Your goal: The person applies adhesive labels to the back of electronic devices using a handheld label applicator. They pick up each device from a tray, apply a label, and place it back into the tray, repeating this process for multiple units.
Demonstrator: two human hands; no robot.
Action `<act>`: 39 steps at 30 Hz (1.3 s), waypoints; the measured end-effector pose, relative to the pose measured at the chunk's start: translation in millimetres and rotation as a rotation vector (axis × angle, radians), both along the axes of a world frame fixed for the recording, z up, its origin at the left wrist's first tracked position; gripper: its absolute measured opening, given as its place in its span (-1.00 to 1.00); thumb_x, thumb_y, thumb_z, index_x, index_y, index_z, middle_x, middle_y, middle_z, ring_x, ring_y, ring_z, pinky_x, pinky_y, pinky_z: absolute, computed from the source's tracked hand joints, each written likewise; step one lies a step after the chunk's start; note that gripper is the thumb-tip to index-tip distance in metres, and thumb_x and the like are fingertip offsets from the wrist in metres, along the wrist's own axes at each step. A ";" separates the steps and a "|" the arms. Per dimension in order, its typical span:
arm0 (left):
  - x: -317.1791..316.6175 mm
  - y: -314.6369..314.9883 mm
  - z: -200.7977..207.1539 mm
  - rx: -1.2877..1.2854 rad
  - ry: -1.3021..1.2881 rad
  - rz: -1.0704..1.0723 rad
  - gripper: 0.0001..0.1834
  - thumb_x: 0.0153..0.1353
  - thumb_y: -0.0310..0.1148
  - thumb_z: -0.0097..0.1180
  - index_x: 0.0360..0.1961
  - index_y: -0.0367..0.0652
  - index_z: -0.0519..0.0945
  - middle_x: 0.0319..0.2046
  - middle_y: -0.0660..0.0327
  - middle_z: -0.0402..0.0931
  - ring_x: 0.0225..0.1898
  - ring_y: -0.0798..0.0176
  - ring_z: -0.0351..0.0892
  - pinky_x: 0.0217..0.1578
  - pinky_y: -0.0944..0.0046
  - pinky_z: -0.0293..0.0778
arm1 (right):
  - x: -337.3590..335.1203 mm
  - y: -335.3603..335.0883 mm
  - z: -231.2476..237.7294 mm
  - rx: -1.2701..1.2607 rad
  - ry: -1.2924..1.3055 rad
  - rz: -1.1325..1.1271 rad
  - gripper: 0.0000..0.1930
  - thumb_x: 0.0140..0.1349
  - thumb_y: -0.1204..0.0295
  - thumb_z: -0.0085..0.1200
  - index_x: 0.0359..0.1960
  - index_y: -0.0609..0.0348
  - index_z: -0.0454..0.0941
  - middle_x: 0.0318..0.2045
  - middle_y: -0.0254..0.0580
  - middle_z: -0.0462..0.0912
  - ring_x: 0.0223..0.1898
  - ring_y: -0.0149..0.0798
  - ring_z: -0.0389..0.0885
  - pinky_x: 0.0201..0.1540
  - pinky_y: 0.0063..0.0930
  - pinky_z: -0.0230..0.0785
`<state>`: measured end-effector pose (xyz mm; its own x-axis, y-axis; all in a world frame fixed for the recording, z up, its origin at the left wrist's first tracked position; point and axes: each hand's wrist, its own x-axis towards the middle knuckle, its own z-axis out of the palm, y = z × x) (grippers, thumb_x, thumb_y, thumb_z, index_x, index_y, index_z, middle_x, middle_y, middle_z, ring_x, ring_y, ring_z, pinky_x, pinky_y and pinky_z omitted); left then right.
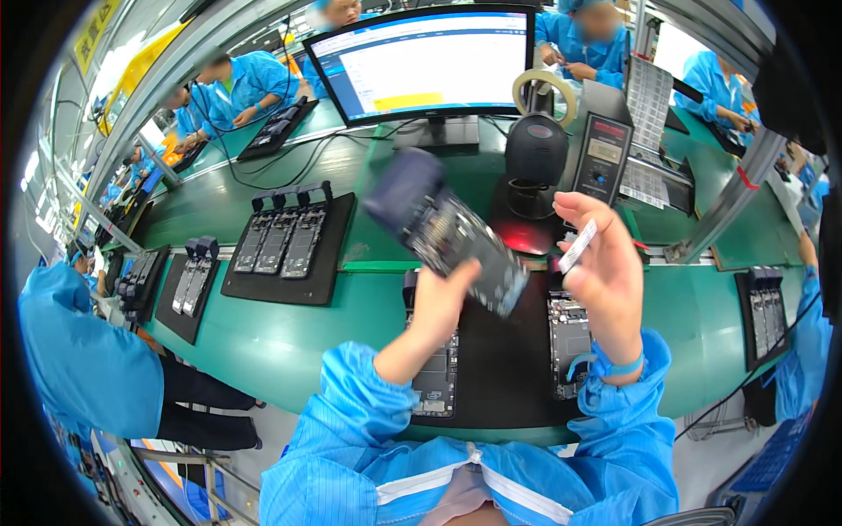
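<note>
My left hand [436,302] grips an opened handheld device [469,254] by its lower part, thumb over the front. The device is tilted and blurred; it has a bare circuit board and a thick dark top end. In my right hand [610,280], a small white label [578,248] sits at the fingertips, raised above the bench. Beneath both hands lies a black mat [500,377]. One similar opened device [436,381] rests at its left side, partly behind my left hand. Another opened device [568,337] is at its right, partly covered by my right hand.
A barcode scanner [535,151] on a stand casts red light ahead, with a tape roll [524,88] behind. A label printer [601,153] stands to its right, a monitor [425,66] at the back. Trays of devices [285,232] sit left and right [765,316]. Co-workers surround the bench.
</note>
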<state>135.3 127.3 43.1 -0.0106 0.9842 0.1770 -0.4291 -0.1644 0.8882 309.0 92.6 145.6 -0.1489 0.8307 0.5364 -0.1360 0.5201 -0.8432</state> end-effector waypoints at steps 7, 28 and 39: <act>-1.6 -58.4 -24.2 0.134 0.598 0.135 -0.81 0.07 -0.40 -0.01 -0.29 -0.26 0.46 -0.59 0.12 0.46 -0.53 0.24 0.46 -0.47 0.25 0.35 | -35.4 -10.0 -21.5 0.098 -0.137 0.050 -0.70 -0.06 0.40 0.20 -0.36 0.23 0.36 0.01 0.03 0.25 0.03 -0.14 0.28 0.05 -0.34 0.14; -7.4 -71.9 -30.8 0.213 0.635 -0.016 -0.62 -0.01 -0.51 0.05 -0.10 -0.28 0.38 -0.35 0.11 0.49 -0.25 0.21 0.48 -0.21 0.29 0.37 | -43.4 -9.7 -23.8 -0.315 0.191 0.116 -0.68 0.00 0.39 0.14 -0.29 0.12 0.25 -0.30 -0.34 0.27 -0.26 -0.48 0.22 -0.22 -0.63 0.16; 4.1 -67.0 -47.6 -0.275 0.259 -0.377 -0.15 -0.03 -0.70 -0.04 0.23 -0.15 -0.20 0.05 0.07 0.20 0.05 0.21 0.26 0.03 0.22 0.22 | 129.1 88.9 -93.6 -0.452 0.377 -0.791 -0.74 0.09 0.22 0.02 -0.34 0.14 0.37 -0.52 -0.36 0.38 -0.54 -0.48 0.33 -0.52 -0.64 0.20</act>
<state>139.3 60.3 -4.5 0.3630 0.9215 -0.1381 -0.1747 0.2128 0.9614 438.0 181.5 51.9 0.6537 0.7556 0.0417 -0.1886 0.2161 -0.9580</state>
